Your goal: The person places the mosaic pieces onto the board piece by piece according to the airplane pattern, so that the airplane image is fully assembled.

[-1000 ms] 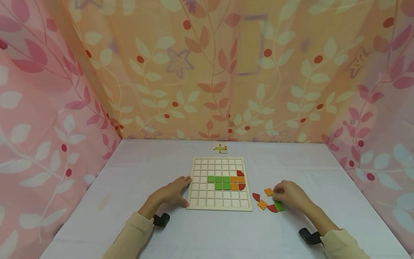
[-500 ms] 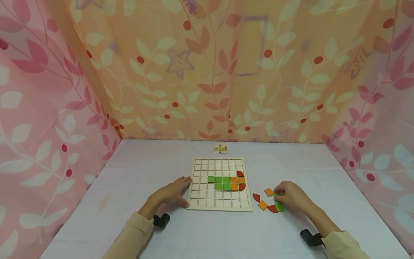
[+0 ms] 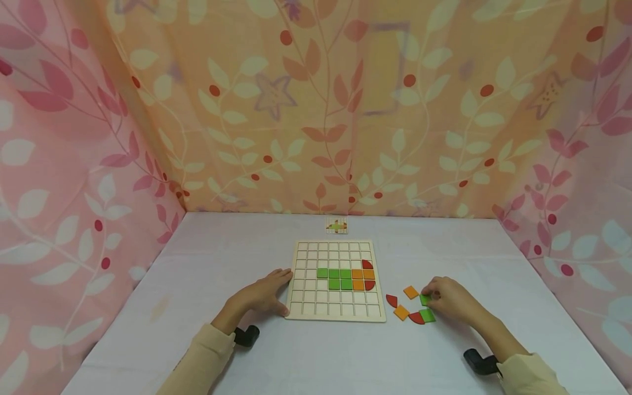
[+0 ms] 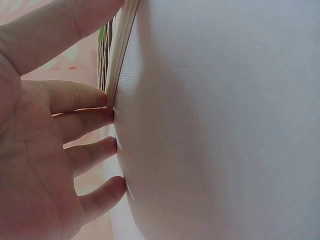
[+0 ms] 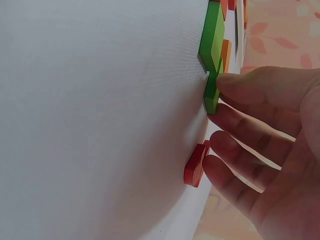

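Patterned cloth closes in the space: an orange leafy backdrop at the far side and pink side curtains to left and right. Between them spreads a table under a white cloth, softly wrinkled. A small picture card lies at the far side, and nearer stands a wooden grid board, flat on the cloth. On it sit five green squares, three orange squares and two red quarter-rounds, toward the right.

The left hand rests with fingers apart against the board's left edge, its thumb by the near left corner. To the right of the board, the right hand pinches a green tile between thumb and fingertip, low at the cloth; a red piece lies by its outer fingers. Around it are two loose orange tiles, two red quarter-rounds and another green square.

Compared with a second ago, the right hand sits slightly farther right, baring more of the pinched tile and leaving a gap beside the farther orange one. The left hand, board and inlaid pieces look unchanged.
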A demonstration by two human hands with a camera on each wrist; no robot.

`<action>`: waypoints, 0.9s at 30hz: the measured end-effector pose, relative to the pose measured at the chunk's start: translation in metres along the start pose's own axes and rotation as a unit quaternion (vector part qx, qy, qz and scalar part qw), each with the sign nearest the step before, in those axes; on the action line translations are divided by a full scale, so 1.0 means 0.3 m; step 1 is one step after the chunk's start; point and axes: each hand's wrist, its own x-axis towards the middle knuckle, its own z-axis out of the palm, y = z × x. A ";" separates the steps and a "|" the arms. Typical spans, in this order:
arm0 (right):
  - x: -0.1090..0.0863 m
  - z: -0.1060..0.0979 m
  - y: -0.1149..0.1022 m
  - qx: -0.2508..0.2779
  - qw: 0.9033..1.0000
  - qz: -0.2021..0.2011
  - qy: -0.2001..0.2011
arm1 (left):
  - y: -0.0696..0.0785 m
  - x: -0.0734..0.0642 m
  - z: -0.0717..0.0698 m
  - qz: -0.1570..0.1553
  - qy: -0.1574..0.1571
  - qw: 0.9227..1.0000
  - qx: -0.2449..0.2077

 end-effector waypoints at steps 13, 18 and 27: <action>0.001 0.001 0.004 -0.008 1.000 -0.029 0.002 | -0.008 0.004 0.006 0.000 -0.003 1.000 -0.003; 0.003 0.008 0.007 -0.024 0.999 -0.028 0.009 | -0.007 0.004 0.006 0.000 -0.001 1.000 -0.004; 0.006 0.000 0.005 -0.025 1.000 -0.010 0.007 | -0.005 0.003 0.001 0.000 0.000 1.000 0.002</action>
